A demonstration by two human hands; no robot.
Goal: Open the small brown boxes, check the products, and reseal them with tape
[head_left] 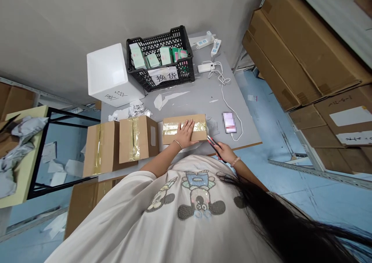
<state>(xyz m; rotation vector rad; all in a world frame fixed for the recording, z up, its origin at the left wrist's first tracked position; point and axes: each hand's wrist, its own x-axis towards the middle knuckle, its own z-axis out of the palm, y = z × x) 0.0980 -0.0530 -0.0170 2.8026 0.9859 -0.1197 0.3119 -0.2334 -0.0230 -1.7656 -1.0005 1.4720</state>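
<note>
Head camera view: the left hand (184, 133) lies flat with its fingers spread on a small brown cardboard box with shiny clear tape (177, 119). The right hand (223, 153) is curled closed around a red and black box cutter (213, 144), and the cutter's end is just beside the box. The box sits near the edge of a flat gray table (203, 108). A bigger brown cardboard box with shiny tape (136, 139) stands just to its left. A black plastic crate (159, 57) full of small green and white boxes sits farther along the table.
</note>
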